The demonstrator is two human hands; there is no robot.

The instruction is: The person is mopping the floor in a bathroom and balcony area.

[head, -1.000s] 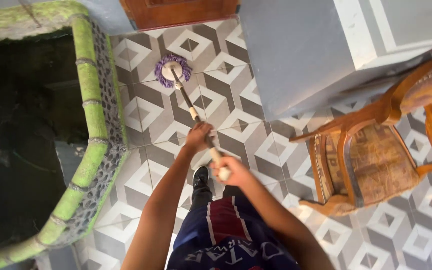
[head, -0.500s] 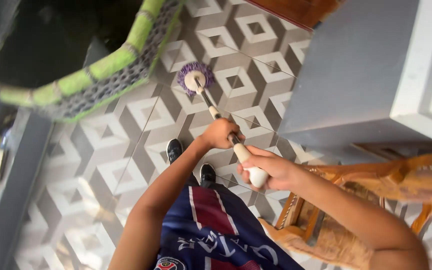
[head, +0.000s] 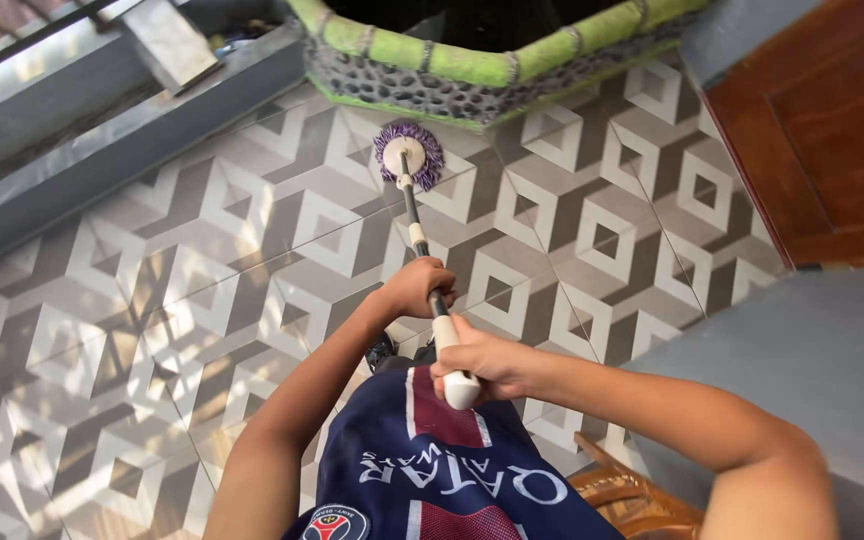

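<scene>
A: State of the hands?

B: Left hand (head: 418,286) wraps the mop (head: 409,155) handle mid-shaft; right hand (head: 479,362) closes on its white end grip.

A: Mop head position?

B: On the floor (head: 202,270), far centre, just beside the green curb (head: 472,70). A second ago it lay near the door (head: 822,130); the view has swung, so cleaning now covers the curb side.

Both hands (head: 452,325) gripping mop handle (head: 418,238), purple mop head (head: 409,155) on tiled floor (head: 202,270)
</scene>
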